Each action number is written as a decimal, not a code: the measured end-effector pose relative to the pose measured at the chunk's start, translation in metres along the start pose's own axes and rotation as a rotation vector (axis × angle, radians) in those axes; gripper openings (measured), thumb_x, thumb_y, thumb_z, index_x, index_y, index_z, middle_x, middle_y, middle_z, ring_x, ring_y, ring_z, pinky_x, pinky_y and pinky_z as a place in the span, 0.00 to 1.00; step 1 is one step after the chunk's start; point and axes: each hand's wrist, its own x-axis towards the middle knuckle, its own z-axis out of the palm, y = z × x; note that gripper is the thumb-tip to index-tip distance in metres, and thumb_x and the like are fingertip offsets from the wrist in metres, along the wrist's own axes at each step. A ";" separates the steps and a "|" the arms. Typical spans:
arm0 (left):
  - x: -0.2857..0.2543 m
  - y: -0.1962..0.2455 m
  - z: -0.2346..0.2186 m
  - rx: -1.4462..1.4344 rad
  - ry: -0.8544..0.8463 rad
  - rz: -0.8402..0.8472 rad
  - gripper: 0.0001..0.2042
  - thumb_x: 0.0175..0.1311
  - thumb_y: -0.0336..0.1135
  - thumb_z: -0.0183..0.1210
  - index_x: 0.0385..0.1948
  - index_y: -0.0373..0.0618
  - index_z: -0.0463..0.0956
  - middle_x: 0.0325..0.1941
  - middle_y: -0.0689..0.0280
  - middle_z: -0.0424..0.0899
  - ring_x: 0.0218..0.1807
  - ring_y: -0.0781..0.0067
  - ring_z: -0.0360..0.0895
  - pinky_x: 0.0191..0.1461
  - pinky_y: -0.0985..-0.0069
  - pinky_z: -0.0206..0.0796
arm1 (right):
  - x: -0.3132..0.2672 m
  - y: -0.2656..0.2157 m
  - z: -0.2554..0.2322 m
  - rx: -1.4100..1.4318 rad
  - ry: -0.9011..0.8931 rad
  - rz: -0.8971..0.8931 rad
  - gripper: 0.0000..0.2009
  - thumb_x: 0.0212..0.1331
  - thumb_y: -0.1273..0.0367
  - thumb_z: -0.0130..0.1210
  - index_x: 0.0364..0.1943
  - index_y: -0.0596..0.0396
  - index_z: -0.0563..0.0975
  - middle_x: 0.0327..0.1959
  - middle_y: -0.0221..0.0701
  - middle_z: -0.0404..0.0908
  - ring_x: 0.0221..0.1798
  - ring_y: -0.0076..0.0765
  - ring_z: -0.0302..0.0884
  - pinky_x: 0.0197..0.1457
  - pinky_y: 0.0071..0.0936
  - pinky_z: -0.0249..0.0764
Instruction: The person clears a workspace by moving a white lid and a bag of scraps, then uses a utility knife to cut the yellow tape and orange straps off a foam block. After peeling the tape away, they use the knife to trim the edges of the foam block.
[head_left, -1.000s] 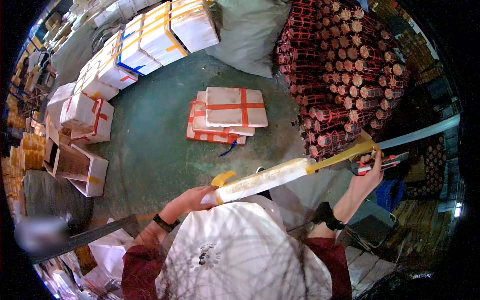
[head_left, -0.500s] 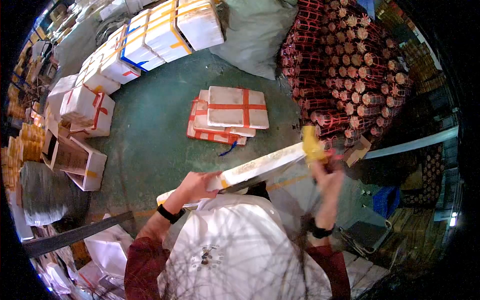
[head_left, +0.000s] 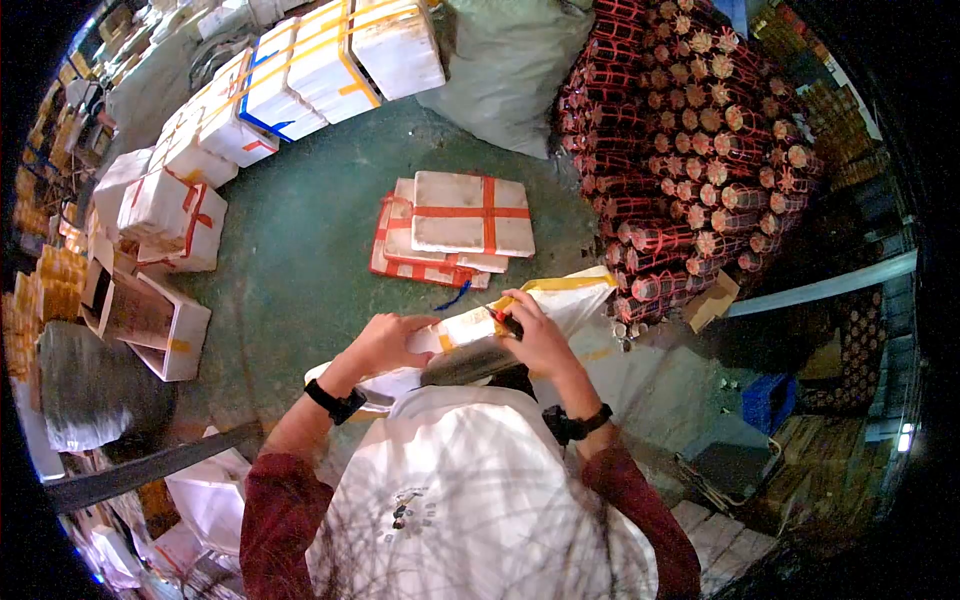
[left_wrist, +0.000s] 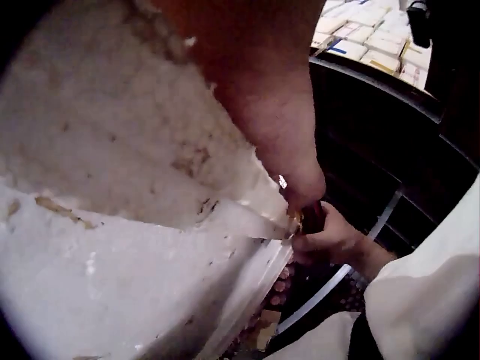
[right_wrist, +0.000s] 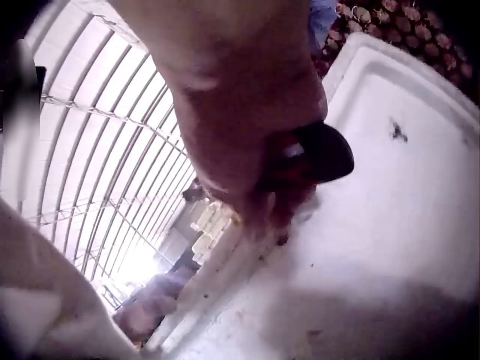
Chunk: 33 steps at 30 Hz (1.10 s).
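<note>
A white foam lid (head_left: 470, 327) stands tilted on edge before the person's front, with yellow tape (head_left: 565, 284) along its far right rim. My left hand (head_left: 385, 345) grips its upper edge left of the middle, thumb toward the right. Close by, my right hand (head_left: 545, 340) holds a red and black utility knife (head_left: 510, 324), its fingertips at the lid's edge by a strip of yellow tape. The lid's inner face (right_wrist: 390, 195) fills much of the right wrist view, where the knife's dark end (right_wrist: 326, 154) sticks out of the hand.
Several lids with red tape (head_left: 475, 215) lie stacked on the green floor ahead. Taped white foam boxes (head_left: 320, 70) line the left, near an open carton (head_left: 140, 310). Bundles in red netting (head_left: 690, 200) are piled at right, beside a grey sack (head_left: 510, 80).
The yellow tape, earlier stretched off the lid's right end, was folded over it. My right hand came inward along the edge with the knife; my left hand now grips farther along the lid.
</note>
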 end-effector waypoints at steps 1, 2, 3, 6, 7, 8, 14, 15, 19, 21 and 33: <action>0.003 0.001 -0.005 0.001 -0.050 -0.037 0.29 0.46 0.44 0.68 0.55 0.48 0.77 0.36 0.53 0.86 0.38 0.52 0.84 0.46 0.63 0.76 | 0.003 0.003 0.005 -0.030 0.040 -0.002 0.18 0.50 0.71 0.66 0.45 0.60 0.74 0.66 0.39 0.69 0.61 0.51 0.73 0.59 0.38 0.72; 0.006 0.004 -0.011 0.004 -0.098 -0.073 0.30 0.47 0.42 0.69 0.56 0.46 0.76 0.40 0.52 0.86 0.41 0.53 0.84 0.49 0.63 0.76 | 0.007 0.007 0.009 -0.060 0.081 -0.007 0.18 0.50 0.71 0.66 0.44 0.61 0.74 0.63 0.40 0.71 0.59 0.52 0.73 0.59 0.38 0.72; 0.008 0.007 -0.015 0.008 -0.143 -0.109 0.31 0.47 0.40 0.69 0.58 0.44 0.74 0.43 0.52 0.86 0.45 0.53 0.85 0.51 0.64 0.76 | 0.010 0.005 0.009 -0.091 0.123 -0.014 0.18 0.50 0.72 0.65 0.44 0.61 0.73 0.61 0.41 0.73 0.58 0.53 0.74 0.58 0.38 0.73; 0.005 -0.002 -0.006 0.139 0.152 0.250 0.30 0.52 0.40 0.69 0.59 0.43 0.72 0.56 0.54 0.80 0.57 0.52 0.79 0.61 0.62 0.71 | 0.016 -0.009 0.006 -0.040 0.215 -0.025 0.18 0.51 0.73 0.65 0.44 0.62 0.73 0.53 0.42 0.76 0.53 0.56 0.75 0.54 0.39 0.73; 0.003 0.002 -0.004 0.247 0.189 0.289 0.29 0.53 0.40 0.68 0.58 0.43 0.72 0.58 0.55 0.79 0.59 0.51 0.76 0.63 0.62 0.69 | 0.018 -0.014 0.003 -0.018 0.223 -0.013 0.18 0.50 0.73 0.65 0.45 0.62 0.73 0.51 0.43 0.76 0.52 0.56 0.75 0.53 0.39 0.73; 0.001 0.009 -0.001 0.356 0.228 0.329 0.28 0.54 0.40 0.67 0.57 0.43 0.71 0.60 0.55 0.77 0.61 0.51 0.74 0.65 0.61 0.66 | 0.021 -0.018 0.001 0.004 0.232 -0.002 0.18 0.50 0.73 0.65 0.45 0.62 0.73 0.49 0.43 0.76 0.51 0.56 0.75 0.51 0.39 0.73; 0.019 0.006 0.014 0.534 0.542 0.501 0.18 0.57 0.33 0.63 0.49 0.42 0.76 0.53 0.62 0.79 0.53 0.62 0.76 0.56 0.63 0.68 | 0.028 -0.039 -0.019 0.052 0.215 0.025 0.18 0.50 0.70 0.65 0.43 0.61 0.73 0.48 0.45 0.75 0.50 0.59 0.75 0.52 0.46 0.72; 0.020 0.006 0.013 0.525 0.580 0.530 0.17 0.56 0.33 0.64 0.48 0.42 0.77 0.52 0.62 0.79 0.52 0.62 0.76 0.55 0.64 0.69 | 0.029 -0.041 -0.018 0.042 0.234 0.015 0.18 0.50 0.70 0.66 0.42 0.62 0.73 0.47 0.45 0.75 0.50 0.59 0.75 0.52 0.46 0.72; 0.028 0.002 0.016 0.497 0.681 0.608 0.15 0.55 0.32 0.65 0.45 0.42 0.79 0.48 0.63 0.81 0.47 0.65 0.77 0.51 0.64 0.70 | 0.031 -0.042 -0.017 0.037 0.260 0.053 0.19 0.47 0.73 0.67 0.44 0.62 0.74 0.41 0.43 0.76 0.46 0.55 0.76 0.49 0.40 0.72; 0.030 0.000 0.016 0.500 0.704 0.647 0.15 0.54 0.32 0.66 0.44 0.42 0.80 0.47 0.63 0.81 0.46 0.65 0.77 0.50 0.64 0.70 | 0.031 -0.042 -0.016 0.013 0.273 0.045 0.19 0.47 0.73 0.68 0.44 0.63 0.74 0.41 0.43 0.76 0.45 0.55 0.76 0.49 0.40 0.72; 0.035 0.000 0.019 0.288 0.681 0.621 0.14 0.50 0.21 0.66 0.39 0.41 0.76 0.41 0.61 0.80 0.42 0.59 0.77 0.45 0.64 0.72 | 0.028 -0.044 -0.017 0.039 0.201 0.136 0.20 0.50 0.70 0.67 0.44 0.64 0.72 0.45 0.47 0.77 0.51 0.59 0.76 0.54 0.45 0.73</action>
